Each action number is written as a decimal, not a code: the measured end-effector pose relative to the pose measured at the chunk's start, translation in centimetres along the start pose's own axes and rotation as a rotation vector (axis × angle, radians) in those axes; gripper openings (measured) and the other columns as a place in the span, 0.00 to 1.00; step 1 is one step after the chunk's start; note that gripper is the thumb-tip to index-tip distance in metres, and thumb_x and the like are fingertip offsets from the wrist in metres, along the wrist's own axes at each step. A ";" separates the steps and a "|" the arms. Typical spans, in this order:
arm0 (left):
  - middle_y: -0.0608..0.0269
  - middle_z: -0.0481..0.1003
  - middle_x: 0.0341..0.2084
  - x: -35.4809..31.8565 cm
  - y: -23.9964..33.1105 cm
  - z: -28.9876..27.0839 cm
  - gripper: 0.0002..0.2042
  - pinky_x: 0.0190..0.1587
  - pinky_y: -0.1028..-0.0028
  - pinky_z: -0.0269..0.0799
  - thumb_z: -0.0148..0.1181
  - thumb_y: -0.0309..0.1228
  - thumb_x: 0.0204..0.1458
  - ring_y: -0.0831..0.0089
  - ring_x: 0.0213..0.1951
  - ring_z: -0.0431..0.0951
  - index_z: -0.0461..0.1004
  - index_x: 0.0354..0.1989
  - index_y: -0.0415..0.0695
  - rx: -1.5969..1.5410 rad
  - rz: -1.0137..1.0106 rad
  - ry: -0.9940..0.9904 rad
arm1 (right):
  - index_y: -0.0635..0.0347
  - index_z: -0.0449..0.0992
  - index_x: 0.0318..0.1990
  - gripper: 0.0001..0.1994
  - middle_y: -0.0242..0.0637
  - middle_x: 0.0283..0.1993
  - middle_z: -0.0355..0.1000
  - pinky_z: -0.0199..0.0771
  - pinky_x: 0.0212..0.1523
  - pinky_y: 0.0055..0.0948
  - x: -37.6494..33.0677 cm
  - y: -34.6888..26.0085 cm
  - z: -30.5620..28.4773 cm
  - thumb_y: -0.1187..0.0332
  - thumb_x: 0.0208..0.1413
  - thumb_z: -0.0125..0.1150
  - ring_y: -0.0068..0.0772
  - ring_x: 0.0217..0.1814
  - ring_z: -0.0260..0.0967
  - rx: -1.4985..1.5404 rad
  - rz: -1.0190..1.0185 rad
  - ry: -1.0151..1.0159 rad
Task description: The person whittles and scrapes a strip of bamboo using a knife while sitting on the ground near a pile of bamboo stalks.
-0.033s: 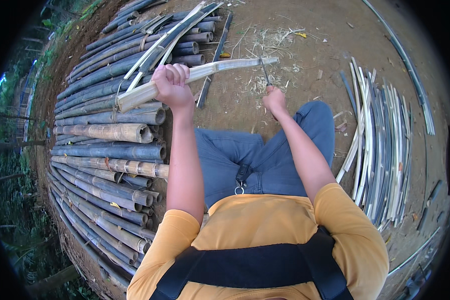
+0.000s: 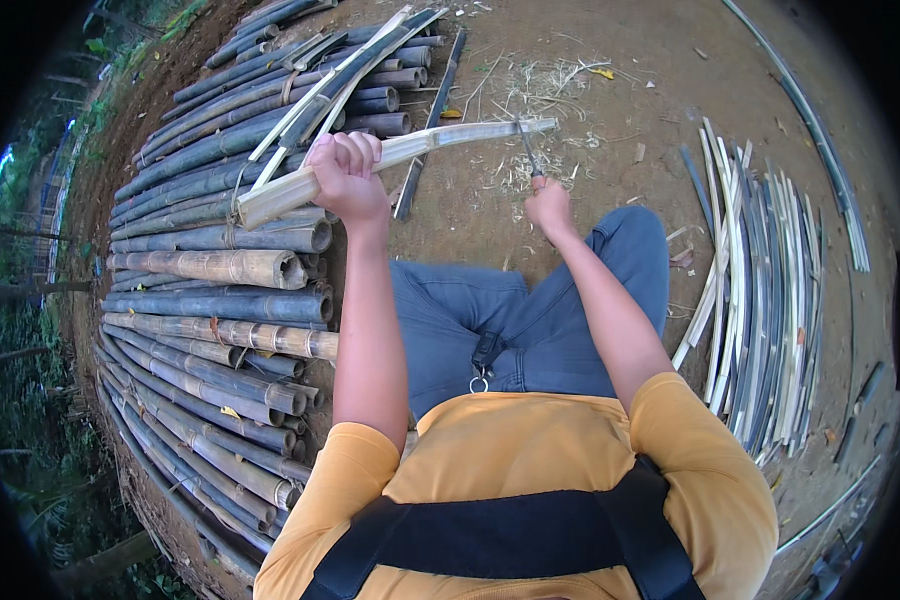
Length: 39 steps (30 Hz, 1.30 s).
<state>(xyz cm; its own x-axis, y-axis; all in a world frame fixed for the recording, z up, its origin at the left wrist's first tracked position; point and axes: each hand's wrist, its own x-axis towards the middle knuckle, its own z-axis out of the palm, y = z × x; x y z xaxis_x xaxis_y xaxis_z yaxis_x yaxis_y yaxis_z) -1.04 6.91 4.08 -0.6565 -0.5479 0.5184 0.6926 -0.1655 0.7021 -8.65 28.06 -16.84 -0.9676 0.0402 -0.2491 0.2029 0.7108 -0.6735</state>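
Note:
My left hand (image 2: 347, 175) grips a pale split length of bamboo (image 2: 440, 140) that runs from the pole stack on the left out over the dirt to the right. My right hand (image 2: 548, 205) is closed on the handle of a knife (image 2: 528, 148), whose blade touches the bamboo piece near its far end. Both arms reach forward over my knees in blue jeans. I wear a yellow shirt with black straps.
A big stack of whole bamboo poles (image 2: 210, 300) lies at my left. A pile of thin split strips (image 2: 770, 290) lies at my right. Shavings (image 2: 540, 85) litter the brown dirt ahead. Greenery borders the far left.

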 end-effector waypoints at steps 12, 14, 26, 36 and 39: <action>0.70 0.49 0.07 0.5 -0.3 -1.7 0.21 0.23 0.70 0.54 0.41 0.34 0.58 0.77 0.13 0.47 0.48 0.11 0.51 -0.042 -0.042 -0.005 | 0.59 0.76 0.44 0.13 0.57 0.42 0.76 0.72 0.50 0.52 3.6 0.8 0.0 0.61 0.60 0.51 0.61 0.50 0.73 0.011 0.032 0.007; 0.69 0.49 0.07 0.4 -0.2 -1.1 0.20 0.23 0.70 0.54 0.40 0.34 0.58 0.77 0.13 0.47 0.48 0.11 0.51 -0.033 -0.025 -0.031 | 0.58 0.76 0.44 0.12 0.56 0.42 0.76 0.72 0.51 0.51 2.7 0.3 0.1 0.63 0.58 0.53 0.60 0.49 0.73 -0.027 -0.055 -0.016; 0.69 0.49 0.09 -0.8 -0.2 -1.2 0.20 0.25 0.68 0.58 0.38 0.37 0.61 0.75 0.13 0.50 0.50 0.14 0.49 -0.056 -0.025 -0.137 | 0.62 0.73 0.35 0.07 0.56 0.36 0.75 0.71 0.43 0.48 0.2 -3.5 -3.4 0.69 0.50 0.55 0.60 0.42 0.73 0.041 -0.238 -0.094; 0.67 0.51 0.08 -2.2 -0.1 -0.9 0.20 0.25 0.66 0.59 0.39 0.33 0.58 0.74 0.12 0.52 0.49 0.12 0.48 -0.083 -0.008 -0.204 | 0.63 0.69 0.32 0.07 0.55 0.30 0.73 0.69 0.39 0.46 -4.8 -2.5 -9.1 0.71 0.47 0.59 0.60 0.37 0.72 -0.051 -0.312 -0.125; 0.66 0.53 0.07 -2.5 0.2 -1.0 0.20 0.25 0.66 0.61 0.39 0.32 0.58 0.73 0.11 0.54 0.51 0.12 0.47 -0.059 0.013 -0.244 | 0.64 0.68 0.31 0.07 0.54 0.28 0.71 0.68 0.37 0.46 -6.2 -3.7 -10.1 0.72 0.46 0.58 0.61 0.35 0.70 -0.022 -0.300 -0.164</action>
<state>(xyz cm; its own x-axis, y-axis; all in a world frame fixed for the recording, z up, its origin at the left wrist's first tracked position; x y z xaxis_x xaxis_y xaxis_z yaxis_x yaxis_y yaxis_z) 1.02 7.49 2.43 -0.6951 -0.3369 0.6351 0.7131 -0.2115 0.6684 -4.96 32.26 -5.77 -0.9464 -0.2850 -0.1518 -0.0921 0.6889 -0.7189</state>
